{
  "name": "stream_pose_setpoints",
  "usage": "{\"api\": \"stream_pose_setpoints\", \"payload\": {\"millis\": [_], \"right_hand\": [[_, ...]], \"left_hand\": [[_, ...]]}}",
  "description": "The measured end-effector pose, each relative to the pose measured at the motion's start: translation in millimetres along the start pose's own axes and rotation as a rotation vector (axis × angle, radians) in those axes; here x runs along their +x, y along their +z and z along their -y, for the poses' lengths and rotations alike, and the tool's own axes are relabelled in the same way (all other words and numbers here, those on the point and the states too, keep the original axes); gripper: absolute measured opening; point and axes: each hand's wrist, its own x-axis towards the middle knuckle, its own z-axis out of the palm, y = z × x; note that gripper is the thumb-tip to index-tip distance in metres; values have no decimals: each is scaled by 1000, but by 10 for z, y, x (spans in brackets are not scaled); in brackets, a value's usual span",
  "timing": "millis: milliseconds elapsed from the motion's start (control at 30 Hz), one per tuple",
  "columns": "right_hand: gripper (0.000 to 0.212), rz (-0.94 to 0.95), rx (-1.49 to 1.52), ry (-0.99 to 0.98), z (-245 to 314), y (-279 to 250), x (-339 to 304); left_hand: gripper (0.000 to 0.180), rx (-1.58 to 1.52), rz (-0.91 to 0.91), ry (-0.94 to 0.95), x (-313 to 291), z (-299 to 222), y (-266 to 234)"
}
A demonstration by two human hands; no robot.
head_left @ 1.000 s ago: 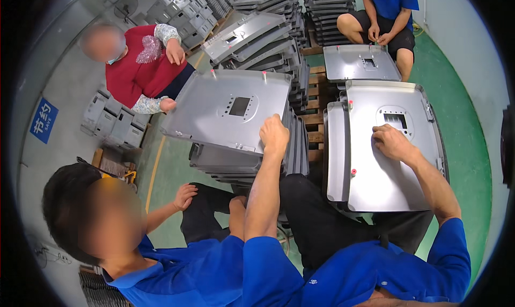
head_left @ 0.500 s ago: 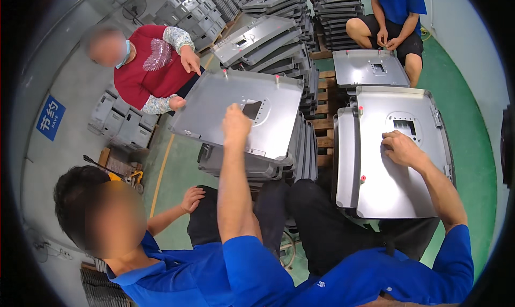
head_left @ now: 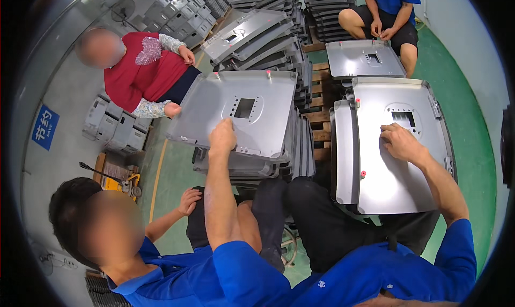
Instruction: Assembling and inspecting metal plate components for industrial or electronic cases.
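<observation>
My left hand reaches over a grey metal panel, its fingers curled together close to the near side of the rectangular cut-out. Whatever those fingers may hold is hidden. On the right, my right hand lies low on a second grey panel, fingers bent and closed just below its cut-out. I cannot make out anything between them. A red-tipped peg stands on the right panel's left side, and another such peg is at the left panel's far edge.
A co-worker in blue sits close at my left, a hand on a knee. Someone in red stands beyond the left panel. Another person sits behind a far panel. Stacked panels and a wooden pallet lie between.
My left hand has drawn back from the cut-out toward the panel's near edge. The person in red has pulled one hand off the panel. My right hand stays in place.
</observation>
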Motion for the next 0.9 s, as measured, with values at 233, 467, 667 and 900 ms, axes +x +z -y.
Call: {"api": "stream_pose_setpoints", "payload": {"millis": [233,467,667,900], "right_hand": [[30,-21,29,-14,75,-27,-26],[30,-34,19,-26,47,-32,-32],[32,97,75,-5,87,-222,123],[37,136,130,53,252,-268,312]], "left_hand": [[20,-116,33,-88,-95,-33,-99],[25,-86,162,-203,109,-193,-177],[54,-423,-749,-631,-176,101,-265],[53,-2330,-292,-706,-423,285,472]]}}
